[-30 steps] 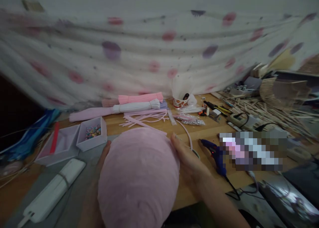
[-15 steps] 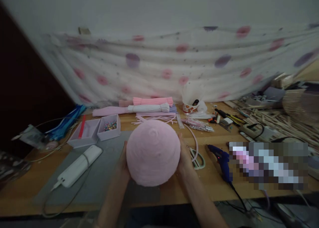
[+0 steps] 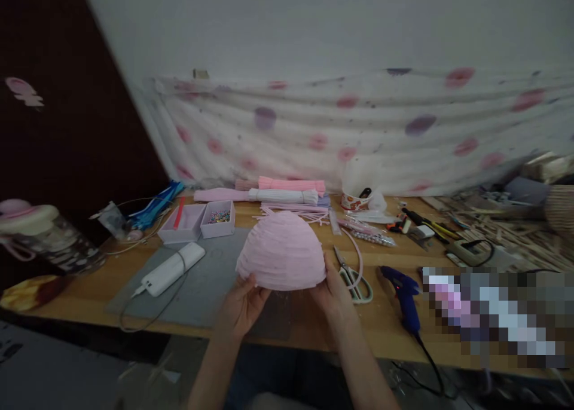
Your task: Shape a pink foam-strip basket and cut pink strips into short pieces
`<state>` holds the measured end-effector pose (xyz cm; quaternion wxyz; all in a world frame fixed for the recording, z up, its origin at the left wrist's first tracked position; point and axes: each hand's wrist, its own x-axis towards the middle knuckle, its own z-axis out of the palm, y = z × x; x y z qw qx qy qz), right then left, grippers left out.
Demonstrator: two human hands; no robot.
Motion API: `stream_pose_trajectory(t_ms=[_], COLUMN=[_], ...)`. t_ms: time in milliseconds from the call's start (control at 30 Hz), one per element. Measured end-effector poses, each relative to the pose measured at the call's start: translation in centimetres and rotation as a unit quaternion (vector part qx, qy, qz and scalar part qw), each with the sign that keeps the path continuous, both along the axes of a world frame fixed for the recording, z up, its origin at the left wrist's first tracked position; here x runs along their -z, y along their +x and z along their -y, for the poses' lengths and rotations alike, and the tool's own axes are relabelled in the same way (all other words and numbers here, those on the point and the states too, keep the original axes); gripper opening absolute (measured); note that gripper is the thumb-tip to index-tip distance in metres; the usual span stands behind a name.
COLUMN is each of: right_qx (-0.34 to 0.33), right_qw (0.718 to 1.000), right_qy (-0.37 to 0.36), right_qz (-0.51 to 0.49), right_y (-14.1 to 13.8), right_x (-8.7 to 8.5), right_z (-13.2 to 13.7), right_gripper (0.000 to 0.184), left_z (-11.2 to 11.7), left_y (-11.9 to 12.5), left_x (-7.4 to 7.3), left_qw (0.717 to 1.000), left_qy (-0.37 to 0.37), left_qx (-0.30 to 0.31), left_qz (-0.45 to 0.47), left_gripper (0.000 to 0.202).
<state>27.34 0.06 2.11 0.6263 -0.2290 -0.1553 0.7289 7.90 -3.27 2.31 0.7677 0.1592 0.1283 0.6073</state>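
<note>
Between my two hands is a pale pink dome, ringed with layered bands like a coiled strip, its curved top facing up and away. My left hand grips its lower left rim, thumb on the outer side and fingers curled below. At the lower right rim my right hand holds on, its fingers partly hidden behind the dome. Scissors with pale green handles lie just right of my right hand, and a pink strip curves over them. Farther right rests a blue glue gun.
A grey mat carries a white power bank with a cable. Behind it stand a box of beads and a box with a red stick. Bundled pink and white stems line the back. A bottle leans at left; wooden strips crowd the right.
The dome has tipped, so its banded side shows more and its peak less. My left hand has shifted under the near left rim. The camera view has swung left.
</note>
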Motion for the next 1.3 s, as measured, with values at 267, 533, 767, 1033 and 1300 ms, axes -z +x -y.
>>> stream_pose_trajectory(t_ms=[267, 533, 767, 1033, 1300], right_qx=[0.001, 0.049, 0.058, 0.128, 0.145], right_qw=[0.996, 0.99, 0.992, 0.988, 0.985], right_qy=[0.066, 0.095, 0.061, 0.035, 0.041], right_qz=[0.064, 0.094, 0.092, 0.084, 0.088], right_y=[-1.3, -1.9, -1.9, -1.6, -1.5], right_x=[-3.2, -2.7, -1.4, -1.5, -2.6], right_z=[4.5, 3.4, 2.5, 0.7, 0.9], right_gripper=[0.038, 0.038, 0.027, 0.025, 0.027], left_z=[-0.6, -0.3, -0.8, -0.6, -1.0], left_y=[-0.3, 0.7, 0.8, 2.3, 2.9], left_x=[0.5, -1.2, -1.1, -4.0, -5.5], left_qw=[0.997, 0.997, 0.99, 0.99, 0.991], left_qy=[-0.031, -0.016, -0.046, 0.001, -0.059], left_qx=[-0.065, -0.063, -0.098, -0.079, -0.098], left_qz=[-0.013, -0.049, -0.086, -0.12, -0.068], left_gripper=[0.052, 0.063, 0.055, 0.058, 0.031])
